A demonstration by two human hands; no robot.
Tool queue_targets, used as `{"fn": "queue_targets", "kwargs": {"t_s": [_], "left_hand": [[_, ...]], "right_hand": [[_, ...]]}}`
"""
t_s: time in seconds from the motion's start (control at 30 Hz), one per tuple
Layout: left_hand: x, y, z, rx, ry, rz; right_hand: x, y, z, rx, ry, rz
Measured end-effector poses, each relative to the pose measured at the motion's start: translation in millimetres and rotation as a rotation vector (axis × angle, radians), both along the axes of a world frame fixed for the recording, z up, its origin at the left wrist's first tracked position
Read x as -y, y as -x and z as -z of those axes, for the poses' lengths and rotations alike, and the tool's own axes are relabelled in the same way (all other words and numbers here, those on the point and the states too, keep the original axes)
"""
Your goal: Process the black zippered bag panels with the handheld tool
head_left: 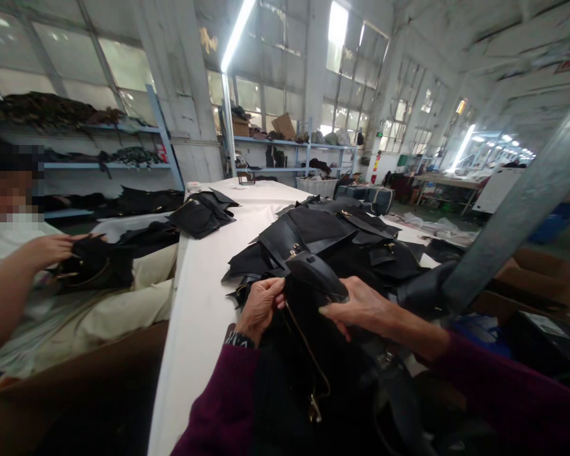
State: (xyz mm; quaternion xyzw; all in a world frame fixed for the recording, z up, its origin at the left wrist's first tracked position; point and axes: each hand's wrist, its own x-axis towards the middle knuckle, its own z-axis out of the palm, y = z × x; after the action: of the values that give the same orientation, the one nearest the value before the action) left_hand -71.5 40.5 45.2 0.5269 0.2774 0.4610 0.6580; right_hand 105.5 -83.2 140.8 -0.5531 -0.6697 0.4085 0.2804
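A black bag piece [308, 342] with a gold zipper [308, 335] hangs between my two hands at the table's near edge. My left hand [262, 306] pinches its upper edge by the zipper's top end. My right hand [361, 308] is closed around a smooth black flap or strap [316, 272] on the same piece. The gold zipper pull [314, 408] dangles low, near my lap. Just beyond my hands lies a pile of black bag pieces [323, 231] with gold fittings. The lower part of the held piece is dark and hard to make out.
On the left, a person's hand [52, 249] holds another black bag piece [102, 263]. More black pieces [204, 212] lie across the white table [194, 304]. A slanted metal post [513, 202] stands close on my right, by cardboard boxes [541, 278]. Blue shelves [275, 142] line the wall.
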Motion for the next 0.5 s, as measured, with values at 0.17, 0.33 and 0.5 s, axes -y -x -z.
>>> {"fn": "queue_targets", "kwargs": {"t_s": [0.17,0.33,0.5], "left_hand": [[-11,5,13.8,-0.178,-0.077,-0.12],[-4,3,11.6,-0.503,-0.289,-0.284],[25,-45,-3.2,-0.996,-0.753,-0.399]], "right_hand": [[29,-13,-0.8,-0.028,0.064,-0.058],[64,-52,13.2,-0.064,0.166,0.059],[84,-104,26.7,-0.084,0.166,0.22]]}}
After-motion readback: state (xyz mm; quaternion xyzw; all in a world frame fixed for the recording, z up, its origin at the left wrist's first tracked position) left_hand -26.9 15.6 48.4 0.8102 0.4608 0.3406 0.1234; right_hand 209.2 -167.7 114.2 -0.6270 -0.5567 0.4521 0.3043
